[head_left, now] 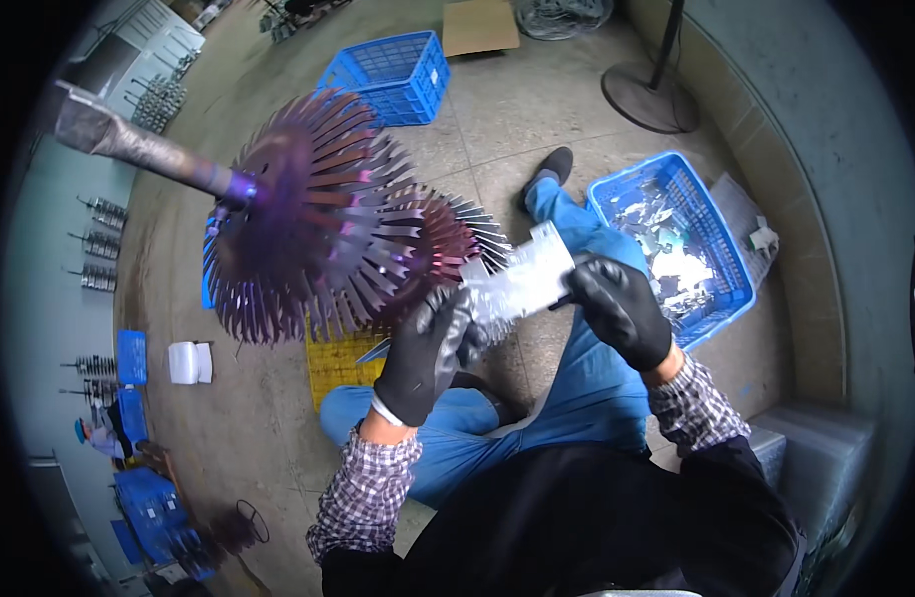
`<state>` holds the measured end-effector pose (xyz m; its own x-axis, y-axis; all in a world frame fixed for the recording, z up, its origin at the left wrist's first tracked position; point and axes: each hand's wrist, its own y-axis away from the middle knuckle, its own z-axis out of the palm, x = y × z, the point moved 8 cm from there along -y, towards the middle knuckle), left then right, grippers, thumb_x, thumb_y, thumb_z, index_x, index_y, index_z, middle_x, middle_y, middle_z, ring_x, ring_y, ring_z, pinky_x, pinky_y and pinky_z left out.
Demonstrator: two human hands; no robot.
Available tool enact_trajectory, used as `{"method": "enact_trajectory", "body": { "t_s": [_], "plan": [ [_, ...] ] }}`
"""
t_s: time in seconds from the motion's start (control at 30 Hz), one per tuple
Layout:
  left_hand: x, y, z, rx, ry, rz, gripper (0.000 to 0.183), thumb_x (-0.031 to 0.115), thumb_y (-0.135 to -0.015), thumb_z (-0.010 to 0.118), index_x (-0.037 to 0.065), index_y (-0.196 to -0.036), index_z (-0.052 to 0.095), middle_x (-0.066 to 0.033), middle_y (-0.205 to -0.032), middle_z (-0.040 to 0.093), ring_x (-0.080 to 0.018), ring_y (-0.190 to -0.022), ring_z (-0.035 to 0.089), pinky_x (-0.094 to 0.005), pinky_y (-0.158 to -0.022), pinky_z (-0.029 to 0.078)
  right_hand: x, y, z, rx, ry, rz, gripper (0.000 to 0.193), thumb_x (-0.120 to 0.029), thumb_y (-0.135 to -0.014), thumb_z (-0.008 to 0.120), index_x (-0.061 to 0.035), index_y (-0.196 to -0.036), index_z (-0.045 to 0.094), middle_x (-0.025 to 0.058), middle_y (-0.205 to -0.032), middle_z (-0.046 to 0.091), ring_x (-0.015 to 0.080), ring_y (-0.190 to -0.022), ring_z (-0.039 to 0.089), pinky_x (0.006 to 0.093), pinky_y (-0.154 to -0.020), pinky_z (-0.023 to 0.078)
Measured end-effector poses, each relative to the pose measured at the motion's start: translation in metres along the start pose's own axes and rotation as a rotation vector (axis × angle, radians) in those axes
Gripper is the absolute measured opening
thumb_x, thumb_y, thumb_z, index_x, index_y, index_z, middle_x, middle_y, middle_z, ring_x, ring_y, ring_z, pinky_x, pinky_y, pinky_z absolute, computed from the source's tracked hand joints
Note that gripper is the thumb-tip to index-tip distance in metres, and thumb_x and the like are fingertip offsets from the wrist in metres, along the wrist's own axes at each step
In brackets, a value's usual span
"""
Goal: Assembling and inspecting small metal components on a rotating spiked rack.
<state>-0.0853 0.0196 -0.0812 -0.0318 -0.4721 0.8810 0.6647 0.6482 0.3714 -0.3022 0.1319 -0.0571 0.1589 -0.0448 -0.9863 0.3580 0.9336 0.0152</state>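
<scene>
A shiny silver sheet-metal piece [529, 275] with small notches and tabs along its edge is stretched between my gloved hands, above my lap. My left hand [418, 360], in a black glove, is closed on its left end. At the right end, the fingers of my right hand [622, 310] pinch it. Just beyond my left hand stands a large round rack [323, 214] of many forked metal prongs, tinted purple, on a thick metal shaft [154, 154]. A second ring of prongs [443, 239] sits behind the piece, partly hidden by it.
To my right, a blue plastic basket [721, 254] holds many loose shiny metal pieces. A yellow crate [330, 368] lies under the rack. Farther off are another blue crate [403, 85], a flat cardboard piece [479, 27] and a round stand base [651, 99] by the wall.
</scene>
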Motion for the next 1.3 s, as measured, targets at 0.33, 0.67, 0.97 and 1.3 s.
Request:
{"method": "enact_trajectory", "body": {
  "t_s": [0.33, 0.67, 0.97, 1.3],
  "plan": [
    [-0.036, 0.027, 0.025, -0.346, 0.169, -0.399, 0.018, 0.020, -0.109, 0.058, 0.007, -0.119, 0.066, -0.0062, -0.085, 0.067, -0.0111, -0.060, 0.057, -0.0232, -0.054, 0.046, -0.017, 0.006, 0.027, -0.476, 0.167, -0.222, 0.031, -0.007, -0.094, 0.076, -0.0029, -0.125, 0.077, 0.0139, -0.126, 0.077, 0.0258, -0.112, 0.073, 0.0364, -0.100, 0.059],
    [0.032, -0.011, -0.016, 0.114, -0.497, 0.118, 0.030, 0.011, -0.109, 0.059, 0.007, -0.137, 0.067, -0.0107, -0.105, 0.075, -0.0142, -0.077, 0.065, -0.0292, -0.069, 0.054, 0.017, -0.049, -0.010, -0.078, 0.470, -0.014, 0.020, -0.020, -0.101, 0.073, -0.0011, -0.108, 0.078, 0.0104, -0.094, 0.079, 0.0198, -0.074, 0.070, 0.0326, -0.070, 0.055],
    [0.053, -0.042, -0.012, 0.242, -1.192, 0.669, 0.031, 0.007, -0.106, 0.063, 0.005, -0.136, 0.069, -0.0090, -0.105, 0.074, -0.0224, -0.086, 0.067, -0.0343, -0.081, 0.055, 0.123, -0.078, 0.014, -0.067, 0.629, 0.076, 0.029, -0.028, -0.103, 0.071, 0.0006, -0.100, 0.076, 0.0128, -0.078, 0.074, 0.0234, -0.062, 0.064, 0.0367, -0.061, 0.051],
    [0.053, -0.044, -0.021, 0.224, -1.265, 0.653, 0.033, 0.006, -0.106, 0.063, 0.005, -0.138, 0.068, -0.0109, -0.108, 0.072, -0.0240, -0.091, 0.067, -0.0353, -0.085, 0.055, 0.129, -0.082, 0.029, -0.132, 0.822, -0.035, 0.033, -0.032, -0.103, 0.070, 0.0005, -0.097, 0.074, 0.0164, -0.079, 0.072, 0.0305, -0.064, 0.063, 0.0412, -0.064, 0.050]
  ]
}}
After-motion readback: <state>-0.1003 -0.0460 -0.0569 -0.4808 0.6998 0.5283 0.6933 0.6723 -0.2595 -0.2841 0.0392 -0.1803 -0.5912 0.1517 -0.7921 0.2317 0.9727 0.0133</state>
